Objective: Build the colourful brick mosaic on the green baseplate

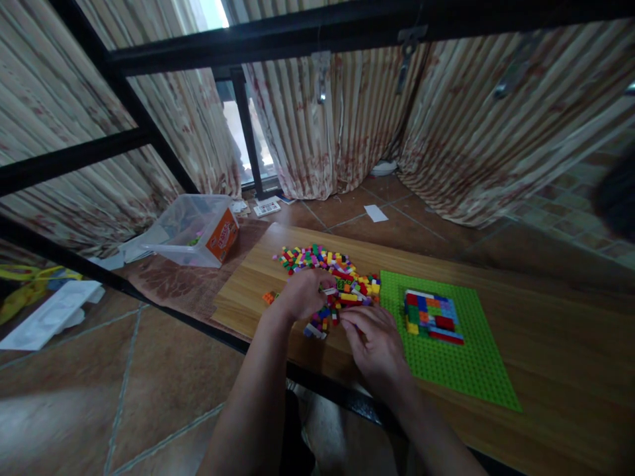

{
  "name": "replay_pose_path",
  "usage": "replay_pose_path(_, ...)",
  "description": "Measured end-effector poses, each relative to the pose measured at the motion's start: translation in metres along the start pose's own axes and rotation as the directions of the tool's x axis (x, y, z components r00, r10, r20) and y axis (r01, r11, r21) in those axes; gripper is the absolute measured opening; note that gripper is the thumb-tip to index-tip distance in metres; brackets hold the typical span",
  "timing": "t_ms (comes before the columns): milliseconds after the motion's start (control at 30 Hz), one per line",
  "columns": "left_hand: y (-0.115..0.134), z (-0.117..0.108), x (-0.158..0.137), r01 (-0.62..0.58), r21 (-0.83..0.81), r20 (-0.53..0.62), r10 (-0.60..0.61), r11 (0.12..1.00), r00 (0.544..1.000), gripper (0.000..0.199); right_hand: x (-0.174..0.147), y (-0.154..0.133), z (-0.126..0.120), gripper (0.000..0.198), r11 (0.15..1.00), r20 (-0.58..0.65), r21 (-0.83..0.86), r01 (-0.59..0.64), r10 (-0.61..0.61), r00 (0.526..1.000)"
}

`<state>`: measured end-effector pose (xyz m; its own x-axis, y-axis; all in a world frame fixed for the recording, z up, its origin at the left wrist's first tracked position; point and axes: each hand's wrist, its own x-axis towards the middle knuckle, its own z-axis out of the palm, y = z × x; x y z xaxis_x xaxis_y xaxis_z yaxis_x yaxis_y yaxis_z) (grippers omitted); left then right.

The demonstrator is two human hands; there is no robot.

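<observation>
A heap of small colourful toy bricks (320, 256) is spread over the wooden board, and both hands are at its near side. My left hand (308, 292) reaches into the heap with its fingers curled. A whitish brick (329, 291) shows at its fingertips, but whether it is gripped is unclear. Lower right, my right hand (374, 337) has thumb and fingers drawn together at the bricks; what they pinch is too small to make out. Right of it lies a green studded baseplate (476, 357), bearing a flat, multicoloured block of joined bricks (430, 316).
The wooden tabletop (555, 344) has a dark metal frame with bars (278, 43) across the far side. A clear plastic bin (191, 228) with an orange label stands left. White packaging (52, 314) lies on the tiled floor; curtains hang behind.
</observation>
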<state>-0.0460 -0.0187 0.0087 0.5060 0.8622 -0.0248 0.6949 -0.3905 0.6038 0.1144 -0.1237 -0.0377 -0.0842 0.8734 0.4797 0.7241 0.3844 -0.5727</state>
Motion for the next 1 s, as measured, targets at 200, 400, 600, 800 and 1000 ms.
replay_pose_path(200, -0.007, -0.002, -0.001, -0.024, -0.12, -0.101, 0.012, 0.992, 0.995, 0.033, 0.001, 0.002, -0.004, 0.019, 1.0, 0.002, -0.003, -0.023, 0.023, 1.0)
replay_pose_path(400, -0.014, -0.004, -0.001, -0.032, -0.235, -0.177, -0.011, 0.971, 0.984, 0.026, 0.002, 0.002, -0.006, 0.019, 0.999, -0.011, 0.009, -0.041, 0.041, 0.999)
replay_pose_path(600, -0.015, -0.011, 0.0, 0.069, -0.253, -0.343, -0.156, 0.965, 0.926, 0.026, -0.003, -0.009, 0.007, 0.014, 0.997, 0.063, 0.047, 0.054, -0.057, 0.996)
replay_pose_path(800, -0.025, -0.02, -0.004, 0.158, -0.294, -0.464, -0.286, 0.943, 0.838, 0.025, -0.006, -0.02, 0.022, 0.009, 0.998, 0.136, -0.004, 0.063, -0.062, 0.989)
replay_pose_path(1000, -0.033, -0.024, -0.005, 0.203, -0.353, -0.506, -0.368, 0.914, 0.78, 0.03, -0.005, -0.017, 0.024, 0.008, 0.997, 0.109, -0.057, 0.046, -0.04, 0.993)
